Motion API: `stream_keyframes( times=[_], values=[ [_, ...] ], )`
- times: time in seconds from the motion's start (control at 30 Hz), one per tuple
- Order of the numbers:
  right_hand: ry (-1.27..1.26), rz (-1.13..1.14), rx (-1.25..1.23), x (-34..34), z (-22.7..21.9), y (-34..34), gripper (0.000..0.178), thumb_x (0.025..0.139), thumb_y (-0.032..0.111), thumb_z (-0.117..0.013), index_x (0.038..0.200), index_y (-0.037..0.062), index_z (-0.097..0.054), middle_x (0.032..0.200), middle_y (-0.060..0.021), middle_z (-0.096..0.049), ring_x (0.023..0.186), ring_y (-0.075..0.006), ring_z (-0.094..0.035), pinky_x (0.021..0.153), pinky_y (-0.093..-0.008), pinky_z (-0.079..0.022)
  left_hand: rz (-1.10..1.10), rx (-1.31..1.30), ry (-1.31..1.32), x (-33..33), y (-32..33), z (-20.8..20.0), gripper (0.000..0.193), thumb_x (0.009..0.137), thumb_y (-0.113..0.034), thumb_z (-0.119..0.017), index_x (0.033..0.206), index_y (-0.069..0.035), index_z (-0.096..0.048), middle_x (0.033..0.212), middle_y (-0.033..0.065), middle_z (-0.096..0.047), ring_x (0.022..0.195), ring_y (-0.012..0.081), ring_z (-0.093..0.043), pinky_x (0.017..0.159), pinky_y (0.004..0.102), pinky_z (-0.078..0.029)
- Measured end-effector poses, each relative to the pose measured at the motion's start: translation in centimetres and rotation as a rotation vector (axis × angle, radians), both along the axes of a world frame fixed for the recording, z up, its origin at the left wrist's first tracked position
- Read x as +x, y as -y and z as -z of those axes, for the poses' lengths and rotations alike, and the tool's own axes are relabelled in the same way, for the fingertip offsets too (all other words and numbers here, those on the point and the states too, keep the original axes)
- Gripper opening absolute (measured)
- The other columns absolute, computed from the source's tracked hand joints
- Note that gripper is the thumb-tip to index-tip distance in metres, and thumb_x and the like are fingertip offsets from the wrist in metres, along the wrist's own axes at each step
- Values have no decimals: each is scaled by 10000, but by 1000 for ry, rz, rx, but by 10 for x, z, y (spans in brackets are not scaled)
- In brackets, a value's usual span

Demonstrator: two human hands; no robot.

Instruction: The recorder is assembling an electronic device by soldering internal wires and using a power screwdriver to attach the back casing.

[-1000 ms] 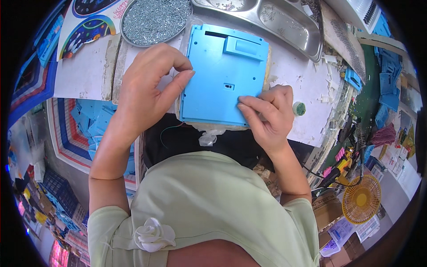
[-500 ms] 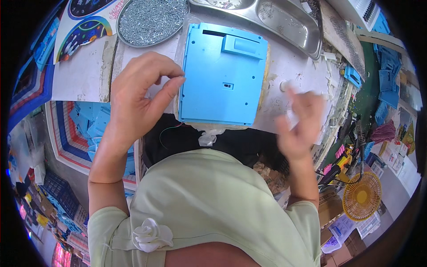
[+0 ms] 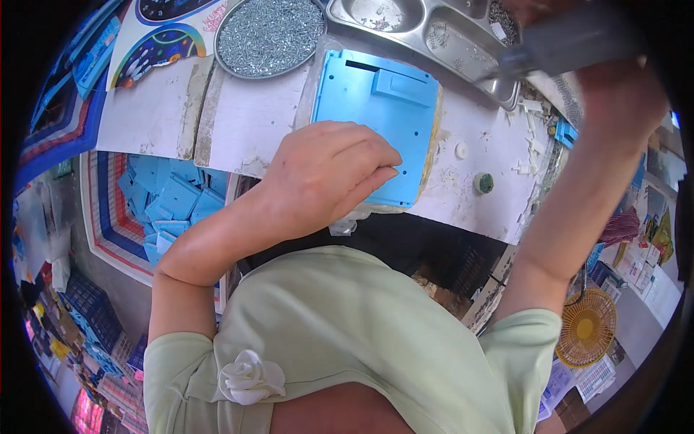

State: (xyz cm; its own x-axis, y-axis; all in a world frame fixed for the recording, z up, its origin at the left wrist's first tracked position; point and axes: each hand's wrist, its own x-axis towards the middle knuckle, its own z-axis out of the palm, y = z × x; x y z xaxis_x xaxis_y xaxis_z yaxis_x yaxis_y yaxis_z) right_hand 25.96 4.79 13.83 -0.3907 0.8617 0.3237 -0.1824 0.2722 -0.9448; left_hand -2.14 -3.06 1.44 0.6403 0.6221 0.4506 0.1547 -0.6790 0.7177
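Evidently the blue plastic panel [image 3: 379, 119] lies flat at the near edge of the tabletop [image 3: 246, 119], on a yellowish support [image 3: 434, 141] that shows along its right side. The left hand [image 3: 329, 170] reaches over the panel's near half, its grip closed with thumb and forefinger drawn together close to the near right corner (whether something tiny sits between the fingertips, I cannot tell). The right hand [image 3: 625, 94] is up beyond the tabletop's right edge, badly blurred, its grip apparently closed around a grey tool [image 3: 575, 42] whose thin end points toward the metal tray [image 3: 421, 32] at the far edge. Left of that tray, also at the far edge, stands a round pan [image 3: 249, 75] full of small silvery metal pieces [image 3: 271, 36]. A small round tub [image 3: 483, 184] and a white disc [image 3: 461, 150] lie right of the panel. As for handling, the panel should be light and stiff, smooth enough to slide under a fingertip, and perhaps brittle around its long slot; its two side edges look the best hold, with the raised block as a second purchase.
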Motion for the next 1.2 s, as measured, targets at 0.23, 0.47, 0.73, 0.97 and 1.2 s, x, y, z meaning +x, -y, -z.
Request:
stream_keyframes(
  times=[0.23,0.47,0.73,0.97,1.2],
  values=[
    [-144,-157,-28,-44,23,85,436,939,517,-634,1172,160,-544,721,54,-557,659,-118,-524,783,-329,-439,-41,-61,-4,-1,0,8,149,855,-42,-757,993,-53,-702,886,93,-708,770,280,-681,661,375,-531],
    [-210,6,-38,-67,30,95,443,928,547,-677,1103,172,-518,693,61,-570,620,-106,-534,738,-314,-472,-39,-126,53,-3,-4,6,157,850,-38,-762,991,-71,-703,869,73,-707,719,261,-662,623,355,-503],
    [-244,37,-30,-69,41,89,423,944,526,-647,1103,156,-520,677,54,-545,609,-111,-513,707,-318,-445,-84,7,-20,-23,-33,8,258,805,-139,-821,1035,-82,-719,964,73,-713,883,265,-674,757,393,-497],
    [-212,107,26,-56,53,84,396,958,485,-596,1118,128,-530,677,32,-526,615,-123,-491,732,-341,-431,-508,212,-474,-61,-121,29,163,822,-205,-762,924,-78,-754,984,111,-643,1023,315,-589,886,452,-449],
    [-183,200,-47,-55,46,127,410,921,473,-695,1070,128,-530,663,24,-558,585,-136,-520,684,-347,-466,-601,194,-415,-75,-144,42,132,835,-134,-740,910,-26,-744,906,153,-679,889,325,-651,789,412,-512]
  ],
)
